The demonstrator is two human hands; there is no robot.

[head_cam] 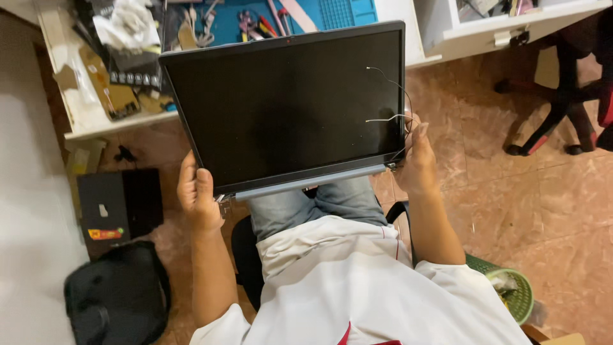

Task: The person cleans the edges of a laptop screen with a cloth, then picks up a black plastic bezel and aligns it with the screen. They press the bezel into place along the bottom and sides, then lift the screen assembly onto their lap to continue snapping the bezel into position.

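Seated person in white and denim
White shirt (357,287) with a red stripe at six o'clock; faded blue jeans (313,204); bare forearms.

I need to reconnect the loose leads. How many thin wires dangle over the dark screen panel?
2. A black wire loops near the panel's upper right; a white wire lies lower, by the right hand. More may be hidden behind the panel.

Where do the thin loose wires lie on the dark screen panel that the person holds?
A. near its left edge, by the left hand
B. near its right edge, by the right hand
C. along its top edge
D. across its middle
B: the thin wires curl over the screen panel near its right edge, just above the right hand; the left hand grips the other lower corner.
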